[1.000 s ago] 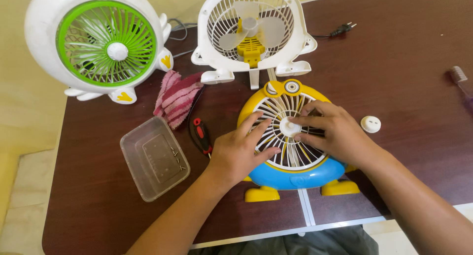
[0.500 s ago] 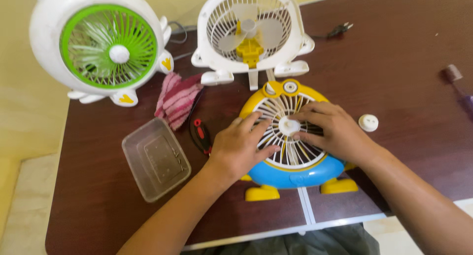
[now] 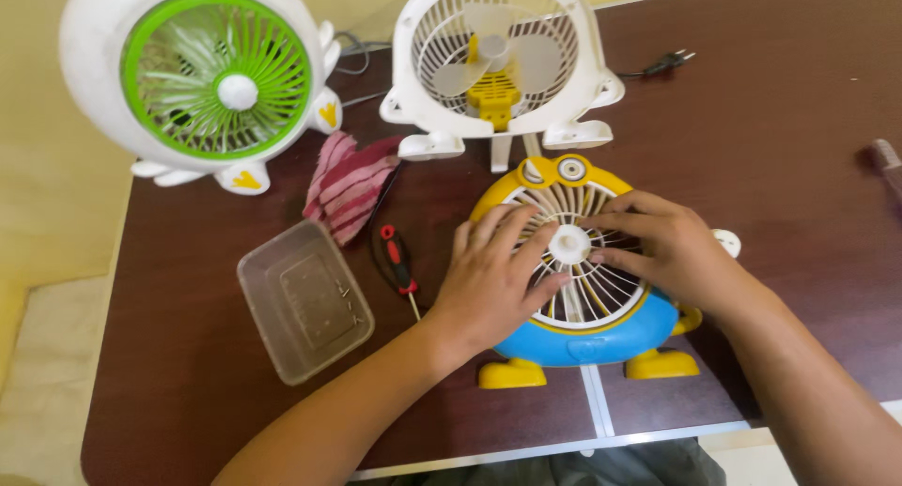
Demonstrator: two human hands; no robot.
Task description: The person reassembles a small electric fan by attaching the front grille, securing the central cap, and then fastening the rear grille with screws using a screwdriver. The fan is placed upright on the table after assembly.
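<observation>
A yellow and blue fan (image 3: 601,331) lies face up near the table's front edge, its white grille (image 3: 601,293) pointing up. My left hand (image 3: 493,284) lies over the left side of the grille with its fingers spread and pressing down. My right hand (image 3: 672,251) covers the right side, its fingertips next to the white hub (image 3: 569,245) at the centre. A small white round cap (image 3: 729,243) on the table is partly hidden behind my right hand.
A white and green fan (image 3: 211,82) and a white fan with a yellow motor (image 3: 503,59) stand at the back. Left of the hands lie a pink striped cloth (image 3: 348,185), a red-handled screwdriver (image 3: 399,261) and a clear tray (image 3: 303,300) holding small screws. A plug (image 3: 672,61) lies far right.
My left hand has slid further onto the grille toward the hub. The right hand stays by the hub and now hides part of the white cap. The view shifted slightly.
</observation>
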